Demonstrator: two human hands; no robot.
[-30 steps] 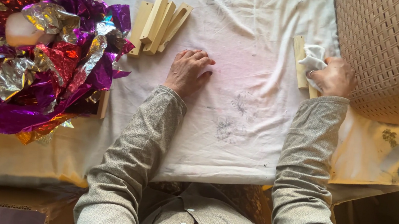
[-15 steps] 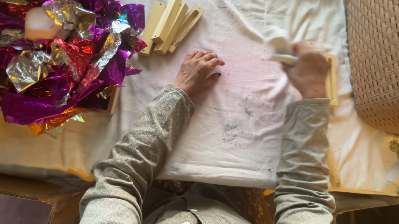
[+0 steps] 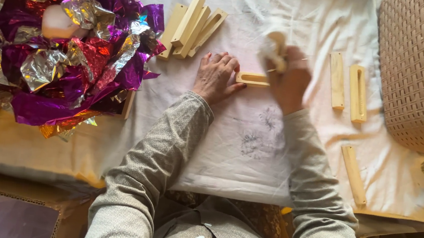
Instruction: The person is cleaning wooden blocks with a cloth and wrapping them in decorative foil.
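My left hand (image 3: 216,77) lies flat on the white cloth (image 3: 251,144). The left end of a slotted pale wooden piece (image 3: 253,78) sits between its thumb and forefinger. My right hand (image 3: 290,80) is at the piece's right end, closed around a crumpled white rag (image 3: 275,46) that is blurred by motion. Whether this hand also touches the wood is unclear. Both arms wear grey speckled sleeves.
Several wooden pieces (image 3: 193,23) are stacked at the back. Two more pieces (image 3: 357,92) lie to the right and one (image 3: 354,173) lies near the front edge. A woven basket (image 3: 421,73) stands on the right, and crumpled purple, red and silver foil (image 3: 71,62) is heaped on the left.
My right hand carried the rag from the right, beside the basket, leftward to the middle. A slotted wooden piece now lies by my left hand. The view shifted and shows more pieces at right.
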